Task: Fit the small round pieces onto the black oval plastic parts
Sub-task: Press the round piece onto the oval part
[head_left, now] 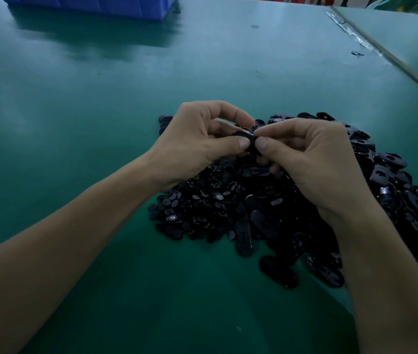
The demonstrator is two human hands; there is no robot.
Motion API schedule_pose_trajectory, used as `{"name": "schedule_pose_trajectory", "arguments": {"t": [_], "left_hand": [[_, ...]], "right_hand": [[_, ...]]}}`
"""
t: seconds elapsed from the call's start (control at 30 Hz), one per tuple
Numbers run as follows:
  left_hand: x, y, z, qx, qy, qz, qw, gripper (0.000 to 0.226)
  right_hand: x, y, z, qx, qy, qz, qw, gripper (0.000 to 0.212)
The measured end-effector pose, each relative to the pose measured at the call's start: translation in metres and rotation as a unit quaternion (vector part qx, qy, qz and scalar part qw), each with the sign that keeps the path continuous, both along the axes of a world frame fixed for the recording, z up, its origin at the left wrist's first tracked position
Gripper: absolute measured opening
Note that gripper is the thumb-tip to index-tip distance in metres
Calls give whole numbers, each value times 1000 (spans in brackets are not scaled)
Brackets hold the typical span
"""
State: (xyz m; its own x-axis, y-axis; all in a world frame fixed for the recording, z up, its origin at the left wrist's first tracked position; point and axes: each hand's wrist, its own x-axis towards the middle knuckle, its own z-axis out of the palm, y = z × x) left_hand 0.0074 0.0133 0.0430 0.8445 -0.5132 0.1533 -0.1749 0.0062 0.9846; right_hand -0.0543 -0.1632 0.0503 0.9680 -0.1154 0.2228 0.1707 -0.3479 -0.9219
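Pressure should go squarely through both thumbs, I judge, with the small round piece centred on its seat before it is pushed home. From the head view, the left hand (197,141) and right hand (312,159) are curled nearly closed, pinching one black oval part (247,139) between them above the green desk (100,98). Loose round pieces (197,208) and oval parts (386,180) lie heaped below; whether a round piece is already held I cannot tell.

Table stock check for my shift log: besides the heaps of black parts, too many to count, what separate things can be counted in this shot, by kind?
Hands: 2, the left hand and right hand, pinching one black part together
Held black parts: 1
Blue bins: 1, the blue bin at the far edge
Heaps of black parts: 1, the heap
Total: 5
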Motion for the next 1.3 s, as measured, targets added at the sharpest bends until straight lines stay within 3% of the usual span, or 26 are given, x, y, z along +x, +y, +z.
{"name": "schedule_pose_trajectory", "arguments": {"t": [0.27,0.5,0.67,0.97,1.1,1.3], "left_hand": [[-2,-1,2,-24,61,35,997,25],[-2,-3,3,-31,73,36,996,24],[-3,-3,4,-33,75,36,996,23],[-3,-7,0,-41,125,77,988,23],[-5,-7,1,-42,111,88,989,25],[-11,-8,3,-6,18,121,992,25]], "right_hand": [[-1,2,1,29,5,-2,1000,16],[-1,0,-3,-43,-24,-8,999,14],[2,-2,-5,-36,-46,-5,998,16],[1,9,-9,-236,-146,-90,956,13],[0,13,-9,-219,-145,-96,960,12],[2,16,-8,-124,-126,-97,979,16]]}}
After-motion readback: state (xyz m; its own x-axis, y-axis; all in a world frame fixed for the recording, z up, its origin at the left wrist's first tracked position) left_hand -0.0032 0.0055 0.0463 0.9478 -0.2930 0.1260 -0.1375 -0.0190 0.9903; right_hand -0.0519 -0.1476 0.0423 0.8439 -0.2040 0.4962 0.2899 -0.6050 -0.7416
